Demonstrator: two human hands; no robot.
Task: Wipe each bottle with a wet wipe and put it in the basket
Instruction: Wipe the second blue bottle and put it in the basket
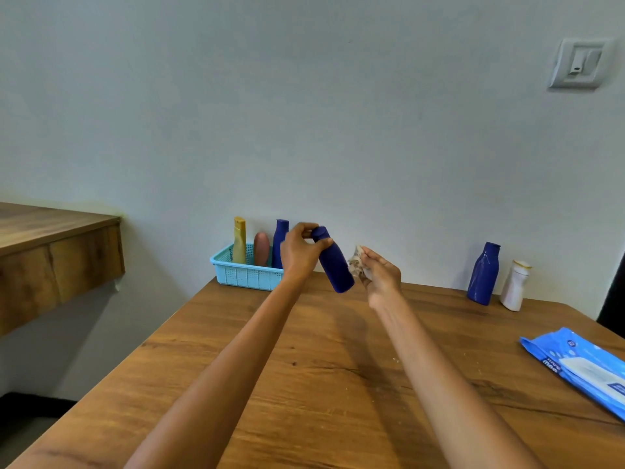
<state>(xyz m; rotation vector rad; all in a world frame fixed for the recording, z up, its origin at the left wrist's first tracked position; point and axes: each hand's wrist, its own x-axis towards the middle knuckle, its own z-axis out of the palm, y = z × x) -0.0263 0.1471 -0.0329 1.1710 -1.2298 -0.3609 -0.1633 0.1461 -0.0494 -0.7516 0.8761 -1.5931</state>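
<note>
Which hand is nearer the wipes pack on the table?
Right. The right hand, gripping a wipe, is up over the table's far middle, well left of the wipes pack. The left hand, gripping a blue bottle, is farther left, by the basket.

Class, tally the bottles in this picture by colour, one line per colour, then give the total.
Blue bottles: 3
Yellow bottle: 1
Pink bottle: 1
White bottle: 1
Total: 6
</note>
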